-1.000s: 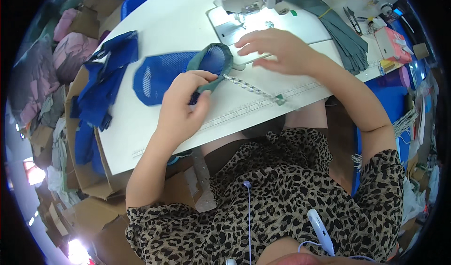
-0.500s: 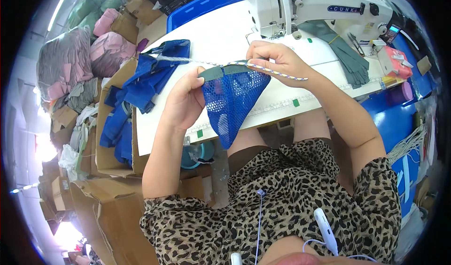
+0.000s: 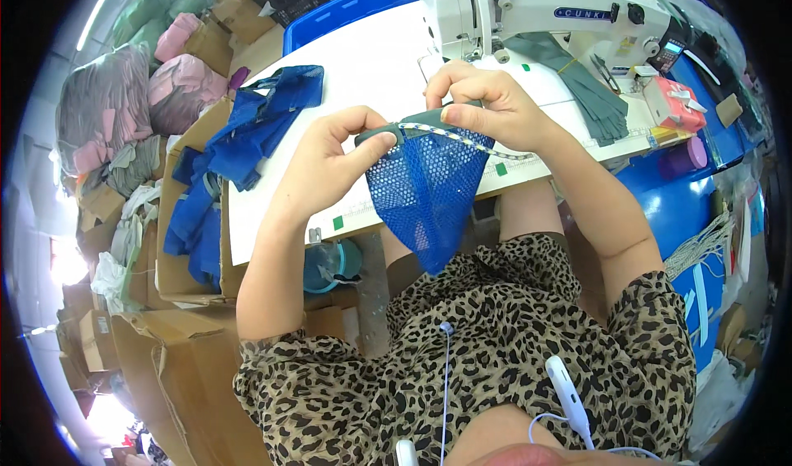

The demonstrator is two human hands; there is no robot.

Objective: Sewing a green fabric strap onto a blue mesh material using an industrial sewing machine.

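Note:
A blue mesh bag [image 3: 429, 198] with a dark green fabric band along its top hangs between my hands, its pointed bottom over my lap. My left hand [image 3: 334, 160] is closed on the left end of the band, thumb and fingertips pinching it. Farther right, my right hand [image 3: 495, 107] grips the band between thumb and bent fingers. A thin patterned cord [image 3: 462, 139] in white, dark and yellow emerges at the band near my left fingertips. It runs across the front of the mesh, and its free end trails right below my right hand.
A white sewing machine [image 3: 544, 12] stands at the back right of the white table [image 3: 346, 61]. Dark green fabric strips [image 3: 582, 90] lie beside it. Blue mesh pieces [image 3: 256, 127] spill over a cardboard box [image 3: 169, 260] at left. A blue bin [image 3: 355, 8] is behind; pale cords [image 3: 701, 247] lie at right.
My left hand has shifted toward the middle of the band, closing over its end. The cord's light tail that stretched out left is no longer visible. The mesh has swung slightly right and lower.

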